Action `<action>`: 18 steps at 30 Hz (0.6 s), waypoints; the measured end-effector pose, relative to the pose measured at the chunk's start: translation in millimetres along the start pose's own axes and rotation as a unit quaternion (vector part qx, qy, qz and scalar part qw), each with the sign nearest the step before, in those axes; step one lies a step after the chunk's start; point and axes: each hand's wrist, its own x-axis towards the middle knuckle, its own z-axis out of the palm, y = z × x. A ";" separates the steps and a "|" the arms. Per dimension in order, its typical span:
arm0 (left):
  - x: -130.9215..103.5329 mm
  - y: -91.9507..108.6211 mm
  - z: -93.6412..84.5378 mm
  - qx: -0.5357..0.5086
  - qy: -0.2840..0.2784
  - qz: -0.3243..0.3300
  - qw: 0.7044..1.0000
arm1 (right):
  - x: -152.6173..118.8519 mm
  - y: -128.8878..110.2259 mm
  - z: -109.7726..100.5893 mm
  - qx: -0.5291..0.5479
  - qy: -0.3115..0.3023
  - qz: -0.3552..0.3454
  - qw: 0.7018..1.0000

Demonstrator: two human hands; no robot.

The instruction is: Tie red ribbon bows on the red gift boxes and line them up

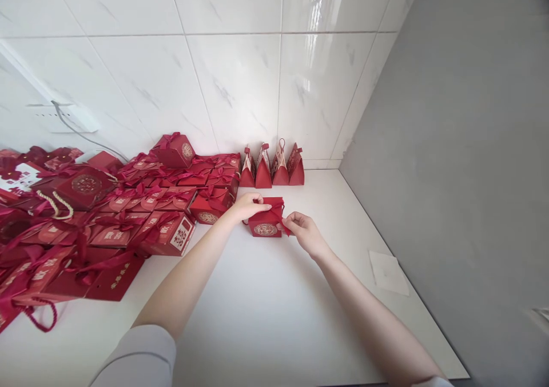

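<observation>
Right hand (305, 234): thumb and fingers together, clamped on the loose end of the red ribbon (277, 205) at the right side of the gift box (265, 226). Left hand (247, 207): fingertips close in at the ribbon on the box's top, thumb reaching along it — can't tell whether they're closed on it. Box is red, upright on the white tabletop (257, 301), between both hands, gold round print on its near face. Just beyond it, four small tapered boxes (280, 174) stand in a row near the tiled wall (234, 84), red bases, pointed tops. Left of the working spot: big cluster of red boxes (115, 227), packed close, many with ribbon bows; one box (174, 150) sits on top at the far side, tilted. Nearest of the cluster to the left hand is a bowed box (211, 205) with a gold round print, and near-left of that a box with a white character panel (180, 235). Farther left, cream rope handles (55, 205) show in the pile — a darker red one (42, 317) at the near left. White square sheet (389, 272) lies flat at right, near the grey panel (467, 164). Wall socket (62, 117) far left, grey cable (83, 137) running down behind the boxes.
</observation>
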 end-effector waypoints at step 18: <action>-31.1 -10.5 7.2 -0.121 0.186 0.004 0.975 | 4.3 -2.4 -44.7 -0.196 -0.051 0.051 0.978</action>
